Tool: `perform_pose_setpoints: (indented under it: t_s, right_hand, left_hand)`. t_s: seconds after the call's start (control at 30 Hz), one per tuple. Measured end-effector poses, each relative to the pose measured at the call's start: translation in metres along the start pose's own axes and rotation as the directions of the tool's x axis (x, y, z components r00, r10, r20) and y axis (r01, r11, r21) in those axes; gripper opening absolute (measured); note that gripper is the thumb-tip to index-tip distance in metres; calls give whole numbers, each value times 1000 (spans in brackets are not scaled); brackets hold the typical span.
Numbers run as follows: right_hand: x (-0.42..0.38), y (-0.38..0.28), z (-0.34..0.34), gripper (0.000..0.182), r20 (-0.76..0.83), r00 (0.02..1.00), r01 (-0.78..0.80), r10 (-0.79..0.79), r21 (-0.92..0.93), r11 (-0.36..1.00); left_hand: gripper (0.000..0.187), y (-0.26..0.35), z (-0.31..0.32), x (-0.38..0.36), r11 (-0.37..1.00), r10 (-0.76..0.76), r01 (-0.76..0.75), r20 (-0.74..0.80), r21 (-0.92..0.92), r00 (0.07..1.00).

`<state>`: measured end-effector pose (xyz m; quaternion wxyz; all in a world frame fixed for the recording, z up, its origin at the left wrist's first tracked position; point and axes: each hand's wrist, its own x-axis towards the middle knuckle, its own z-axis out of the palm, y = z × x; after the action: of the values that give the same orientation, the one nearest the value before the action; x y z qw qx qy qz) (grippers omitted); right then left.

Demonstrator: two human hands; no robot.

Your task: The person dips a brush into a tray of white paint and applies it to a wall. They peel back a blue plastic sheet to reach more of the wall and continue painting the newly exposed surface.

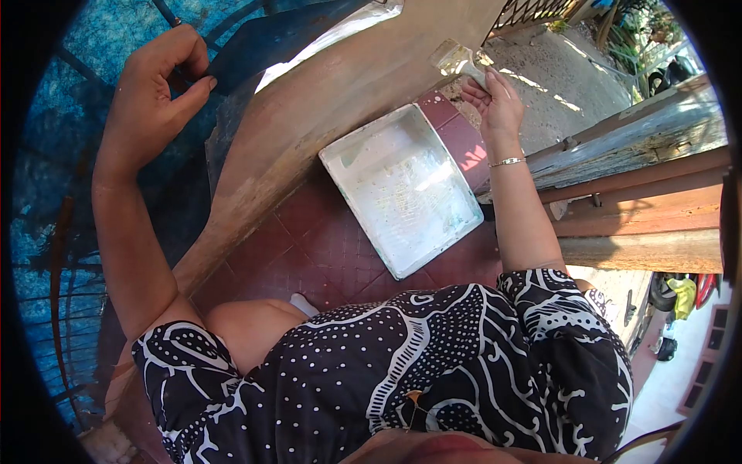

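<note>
Left hand is curling, thumb parted; right hand, well apart, is clamping a flat, pale-handled paintbrush with yellowish bristles near a white, paint-smeared rectangular tray lying on dark-red floor tiles.

One left hand, one right hand, one brush, one tray, one bracelet

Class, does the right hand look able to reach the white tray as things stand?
Probably yes: nothing visible blocks the way from the right hand to the open tray, though that hand holds a brush.
</note>
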<state>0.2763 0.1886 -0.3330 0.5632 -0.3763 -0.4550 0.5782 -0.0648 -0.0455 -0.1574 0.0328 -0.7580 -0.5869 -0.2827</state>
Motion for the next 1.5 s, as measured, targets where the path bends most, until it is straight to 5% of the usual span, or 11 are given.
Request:
perform_pose_setpoints:
  t_s: [0.27,0.4,0.47,0.57,0.67,0.87,1.1,1.27,1.37,1.4,1.5]
  right_hand:
    - [-29,50,42,46,93,983,-164,156,89,982]
    - [-90,62,76,46,278,957,23,82,-354,935]
    - [-137,70,88,45,440,897,126,48,-358,925]
    - [-175,58,89,48,539,808,-173,236,-166,971]
    - [-156,19,85,49,423,809,-419,407,-69,905]
    - [-61,5,49,52,172,984,-54,46,41,998]
    - [-21,33,25,49,207,888,-431,411,65,900]
    - [-17,30,60,11,126,824,-534,553,-155,831]
    - [-42,51,80,9,213,966,-29,144,-464,885]
    - [-60,58,83,17,405,908,349,-105,-594,725]
    - [-158,34,107,42,569,810,343,141,-656,673]
  left_hand:
    - [20,-2,3,1,1000,-5,4,52,13,999]
    - [20,-2,4,1,1000,-3,2,60,18,998]
    - [20,-2,6,1,1000,0,-1,61,5,998]
    - [21,-1,4,2,1000,12,-12,49,-1,999]
    - [21,-1,3,0,1000,-1,2,32,-16,999]
    - [21,1,5,-1,999,6,-5,25,-47,1000]
    - [22,2,10,0,999,33,-32,6,-37,999]
    - [22,5,11,3,999,37,-36,17,-32,999]
    - [19,2,11,4,996,91,-92,-53,-18,994]
    - [19,1,10,4,996,90,-91,-52,-18,995]
    - [19,1,8,3,997,69,-70,-26,-33,997]
